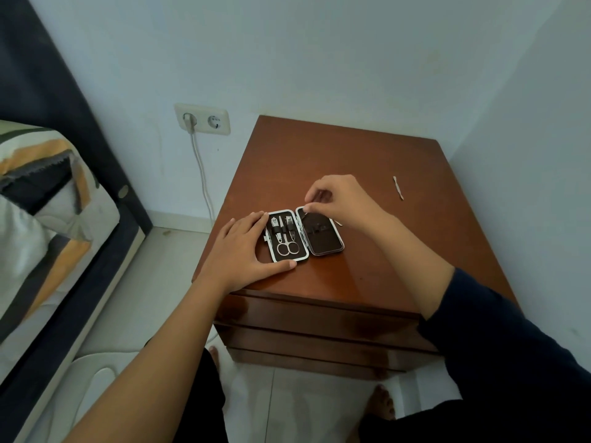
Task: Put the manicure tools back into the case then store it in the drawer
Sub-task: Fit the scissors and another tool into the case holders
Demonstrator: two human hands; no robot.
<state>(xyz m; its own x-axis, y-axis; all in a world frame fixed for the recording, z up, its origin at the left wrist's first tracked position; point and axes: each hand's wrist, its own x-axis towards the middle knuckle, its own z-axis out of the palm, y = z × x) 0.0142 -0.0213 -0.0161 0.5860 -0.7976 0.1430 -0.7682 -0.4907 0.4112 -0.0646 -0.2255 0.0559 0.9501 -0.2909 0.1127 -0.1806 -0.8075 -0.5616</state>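
Resting flat with fingers spread, the left hand (pixel 243 247) steadies the left edge of the open case (pixel 305 235) on the nightstand (pixel 367 276); scissors (pixel 287 247) sit strapped inside, no writing legible. The right hand (pixel 339 199) pinches a thin tool (pixel 307 212) at the case's right half, while another tool (pixel 398 188) lies well apart to the right

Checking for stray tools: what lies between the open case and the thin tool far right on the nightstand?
Head view: the right hand and bare wood; a small pale end shows beside the case, before the thin tool.
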